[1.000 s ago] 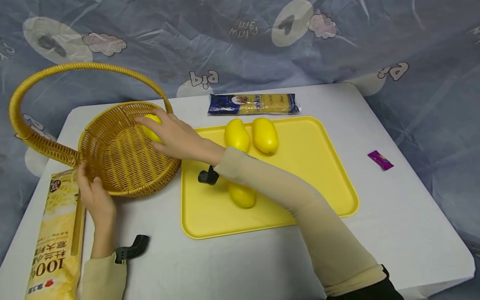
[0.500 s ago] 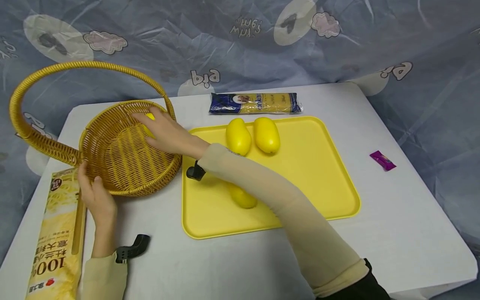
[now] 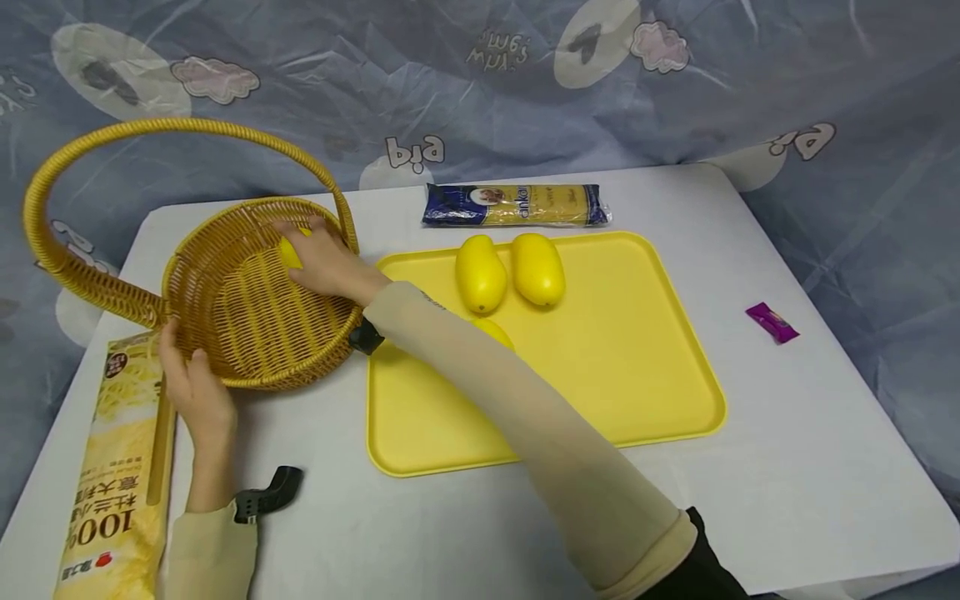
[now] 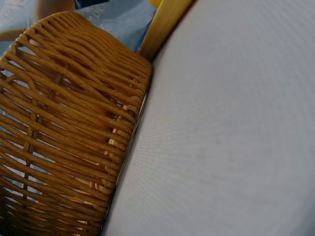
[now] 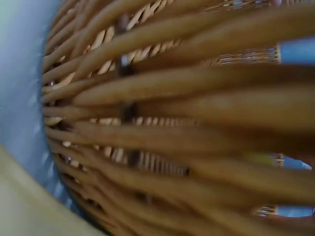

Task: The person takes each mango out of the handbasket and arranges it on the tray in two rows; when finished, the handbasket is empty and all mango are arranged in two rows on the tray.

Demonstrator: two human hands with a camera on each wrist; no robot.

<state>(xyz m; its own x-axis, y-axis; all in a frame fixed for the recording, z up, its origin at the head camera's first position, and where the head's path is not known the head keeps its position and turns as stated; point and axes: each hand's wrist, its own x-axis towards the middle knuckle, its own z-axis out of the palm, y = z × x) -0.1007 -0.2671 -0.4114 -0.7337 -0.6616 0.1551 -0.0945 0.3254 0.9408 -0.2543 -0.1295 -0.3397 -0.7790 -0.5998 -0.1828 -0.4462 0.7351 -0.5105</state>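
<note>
Reaching inside the wicker basket point(image 3: 247, 383), my right hand point(image 3: 326, 262) holds a smooth yellow oblong fruit point(image 3: 291, 252) low near the right wall. Its fingers and thumb are round the fruit, which they partly cover. On the basket's near left rim, my left hand point(image 3: 198, 396) grips the edge. Two more such fruits, the left one point(image 3: 481, 273) and the right one point(image 3: 537, 269), lie side by side on the yellow tray point(image 3: 645, 367). A third fruit point(image 3: 493, 332) there is mostly hidden by my right sleeve. Wicker weave point(image 4: 74, 113) fills much of both wrist views, with neither grip visible.
A long yellow pasta packet point(image 3: 112, 467) lies left of the basket, beside my left forearm. Behind the tray is a blue and yellow pasta packet point(image 3: 517, 205). A small purple wrapped sweet point(image 3: 772, 322) lies at the right. The basket's tall handle point(image 3: 187, 125) arches over its back.
My right hand has gone lower and slightly left into the basket with the fruit. My right sleeve has swung left and now covers most of the near fruit. My left hand stays at the rim.
</note>
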